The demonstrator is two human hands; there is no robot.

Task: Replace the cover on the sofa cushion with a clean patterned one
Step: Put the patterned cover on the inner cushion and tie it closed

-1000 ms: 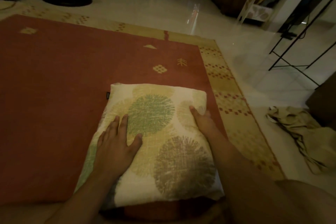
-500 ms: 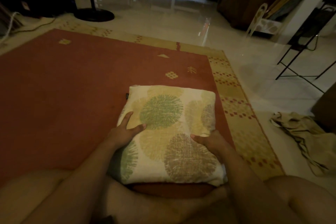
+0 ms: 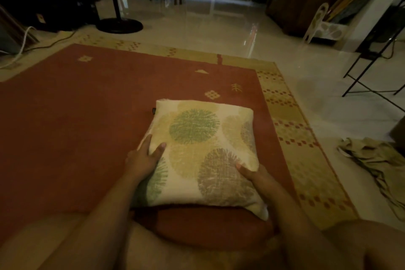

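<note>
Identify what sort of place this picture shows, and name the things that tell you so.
Probably a home living room: a red patterned rug on a glossy floor, a round floor-stand base, and a patterned sofa cushion on the rug.

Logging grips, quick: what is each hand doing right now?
Left hand: grips the cushion at its left edge.
Right hand: grips its right edge, fingers hidden underneath.
</note>
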